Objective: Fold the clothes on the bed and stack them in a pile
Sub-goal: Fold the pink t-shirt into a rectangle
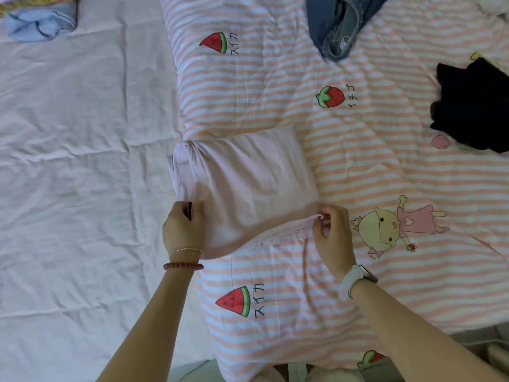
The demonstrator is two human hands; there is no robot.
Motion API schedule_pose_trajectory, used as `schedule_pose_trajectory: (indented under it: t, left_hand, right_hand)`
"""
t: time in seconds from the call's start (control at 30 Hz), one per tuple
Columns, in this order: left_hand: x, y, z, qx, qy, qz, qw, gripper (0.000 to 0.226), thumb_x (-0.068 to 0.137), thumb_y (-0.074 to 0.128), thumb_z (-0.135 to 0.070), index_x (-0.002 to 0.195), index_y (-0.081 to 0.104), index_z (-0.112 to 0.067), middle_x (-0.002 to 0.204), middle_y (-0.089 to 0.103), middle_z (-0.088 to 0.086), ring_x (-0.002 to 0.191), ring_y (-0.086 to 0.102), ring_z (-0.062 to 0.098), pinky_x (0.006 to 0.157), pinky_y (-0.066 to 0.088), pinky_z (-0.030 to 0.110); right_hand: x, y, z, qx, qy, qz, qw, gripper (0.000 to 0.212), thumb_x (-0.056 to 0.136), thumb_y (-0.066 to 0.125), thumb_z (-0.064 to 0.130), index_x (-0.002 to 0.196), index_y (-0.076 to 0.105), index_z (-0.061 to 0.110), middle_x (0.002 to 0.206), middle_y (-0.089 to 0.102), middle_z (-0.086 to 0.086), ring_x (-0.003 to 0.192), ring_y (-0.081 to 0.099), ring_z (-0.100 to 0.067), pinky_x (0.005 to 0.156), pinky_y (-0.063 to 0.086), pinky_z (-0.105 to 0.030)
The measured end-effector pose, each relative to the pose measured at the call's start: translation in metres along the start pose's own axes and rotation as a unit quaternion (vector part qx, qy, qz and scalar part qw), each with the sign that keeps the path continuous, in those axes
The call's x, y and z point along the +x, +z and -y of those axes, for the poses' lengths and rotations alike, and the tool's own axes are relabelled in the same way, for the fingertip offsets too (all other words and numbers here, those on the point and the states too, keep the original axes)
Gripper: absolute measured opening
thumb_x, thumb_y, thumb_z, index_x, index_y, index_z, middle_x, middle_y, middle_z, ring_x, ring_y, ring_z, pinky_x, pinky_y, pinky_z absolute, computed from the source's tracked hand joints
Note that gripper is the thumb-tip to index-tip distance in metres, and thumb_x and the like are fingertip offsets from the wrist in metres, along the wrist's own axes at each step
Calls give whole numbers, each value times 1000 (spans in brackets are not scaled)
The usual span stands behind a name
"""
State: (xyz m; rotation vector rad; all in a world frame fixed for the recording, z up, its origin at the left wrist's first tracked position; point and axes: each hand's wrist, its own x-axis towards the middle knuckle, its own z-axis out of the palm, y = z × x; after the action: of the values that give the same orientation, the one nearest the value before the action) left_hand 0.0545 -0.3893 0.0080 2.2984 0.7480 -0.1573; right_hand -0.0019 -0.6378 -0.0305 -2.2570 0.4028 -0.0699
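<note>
Head camera view, looking down on a bed. At the centre lies one pale pink garment (248,186), partly folded into a rough rectangle on a pink-and-white striped quilt (385,166). Its near edge runs from seven o'clock to four o'clock of the garment.

The left hand (183,230) grips the garment's near-left corner, fingers curled round the cloth and a small dark label (189,211). The right hand (332,230) pinches the near-right hem, thumb and fingertips pressed together on a rolled edge of fabric. Both hands are level with each other, the cloth stretched between them.

The step in hand appears to be bringing the near edge up and over. To do it well, both corners should probably lift together, stay taut, and land square on the far edge, then be smoothed flat; the bunched cloth at the garment's ten o'clock corner may need tidying first.

Counting outward: one denim garment (338,26) lies unfolded at one o'clock, near the top edge. One black garment (473,106) is heaped at two o'clock, at the right edge. One light blue garment (41,24) is crumpled at eleven o'clock, on a plain pale sheet (68,161) that covers the left side. That makes four garments; no finished pile is visible. The left wrist wears two bracelets (184,257); the right wrist wears one white watch (358,277).
</note>
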Motion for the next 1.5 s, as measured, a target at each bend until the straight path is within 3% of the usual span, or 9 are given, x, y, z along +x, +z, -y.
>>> schedule_pose_trajectory:
  t: [0.2, 0.4, 0.6, 0.73, 0.9, 1.1, 1.23, 1.33, 1.5]
  left_hand:
    - [-9, -8, 0, -140, 4, -76, 987, 13, 97, 43, -23, 89, 44, -12, 67, 44, -12, 60, 48, -2, 51, 31, 5]
    - [-1, -7, 0, -166, -28, -99, 981, 16, 99, 39, -25, 94, 44, -10, 74, 44, -9, 67, 37, 7, 54, 28, 17]
    - [7, -7, 27, -10, -87, 20, 996, 25, 97, 42, -29, 90, 52, -7, 84, 52, 6, 81, 45, 25, 68, 29, 27]
    - [23, -14, 12, -47, -42, 19, 998, 24, 93, 48, -29, 103, 61, -11, 94, 59, -2, 84, 51, 17, 74, 35, 26]
    - [51, -3, -33, -77, 27, 31, 996, 30, 91, 52, -38, 98, 68, -14, 92, 64, -2, 83, 55, 13, 75, 37, 22]
    - [74, 10, -49, -51, -9, 7, 999, 23, 94, 48, -29, 76, 51, -14, 74, 53, -1, 93, 56, 27, 67, 32, 22]
    - [76, 8, -40, -137, -19, -45, 989, 23, 98, 40, -25, 100, 51, -5, 92, 51, 3, 87, 47, 20, 64, 29, 18]
    - [77, 9, -40, -146, -17, -56, 988, 27, 100, 35, -22, 110, 46, 0, 95, 48, 5, 85, 43, 19, 59, 25, 19]
    - [85, 6, -39, -172, -48, -46, 983, 23, 98, 40, -29, 106, 47, -8, 87, 50, -1, 83, 46, 19, 60, 28, 16]
  right_hand:
    - [4, 12, 4, 45, 84, -50, 994, 11, 85, 50, -10, 95, 53, -5, 96, 43, -10, 74, 43, -15, 69, 32, -11]
    - [-16, -12, -10, 4, 22, -66, 998, 18, 80, 48, -19, 89, 53, -5, 89, 48, -14, 70, 44, -19, 67, 36, -4]
    - [-38, -12, -16, -23, 40, 56, 997, 17, 81, 52, -14, 79, 56, 2, 80, 50, -5, 62, 44, -13, 57, 34, -17]
    - [-16, -19, -8, -34, 72, -50, 996, 18, 79, 51, -12, 81, 49, 6, 84, 45, -3, 63, 42, -16, 54, 36, -24]
    - [25, -9, 18, -51, -6, -27, 998, 24, 83, 47, -11, 105, 56, -5, 105, 54, -17, 97, 52, -32, 80, 41, -31]
    - [59, 24, 43, -43, -10, 115, 992, 48, 95, 41, 8, 142, 30, 4, 147, 30, -16, 136, 27, -28, 112, 19, -31]
    - [61, 35, 47, 4, 87, 95, 992, 24, 96, 39, 23, 114, 48, 9, 101, 51, -11, 87, 44, -20, 81, 42, -39]
    - [54, 30, 43, 22, 122, 89, 988, 21, 98, 36, 30, 81, 46, 24, 75, 44, 7, 67, 41, -12, 61, 32, -26]
    - [29, 17, 32, 67, 184, 115, 974, 26, 98, 39, 34, 118, 51, 23, 94, 56, 13, 81, 53, -7, 62, 38, -18]
